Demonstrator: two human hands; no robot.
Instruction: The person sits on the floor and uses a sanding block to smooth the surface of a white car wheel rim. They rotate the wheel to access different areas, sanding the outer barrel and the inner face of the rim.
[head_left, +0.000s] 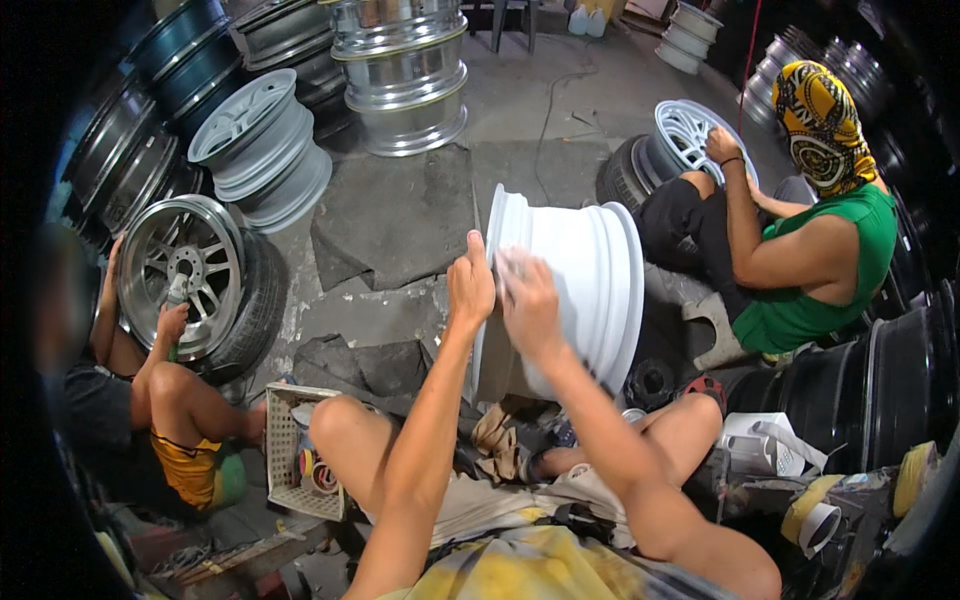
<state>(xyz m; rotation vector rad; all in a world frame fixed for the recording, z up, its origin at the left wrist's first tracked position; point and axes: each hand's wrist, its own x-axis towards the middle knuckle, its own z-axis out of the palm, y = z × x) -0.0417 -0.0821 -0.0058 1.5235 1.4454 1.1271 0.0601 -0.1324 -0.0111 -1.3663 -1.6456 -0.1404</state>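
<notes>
A white wheel rim [590,280] stands on edge in front of me, between my knees. My left hand [469,285] grips its near left edge, thumb up over the lip. My right hand [527,300] lies flat on the rim's barrel, pressing what looks like a small pale piece of abrasive sheet; the piece is mostly hidden under my fingers. Both forearms reach up from the lower edge.
A person in a green top [820,260] works on a white spoked rim [690,135] at the right. Another person at the left handles a silver wheel [185,270]. Stacked rims [400,70] stand behind. A white plastic basket [300,455] and tape rolls [815,515] lie near my legs.
</notes>
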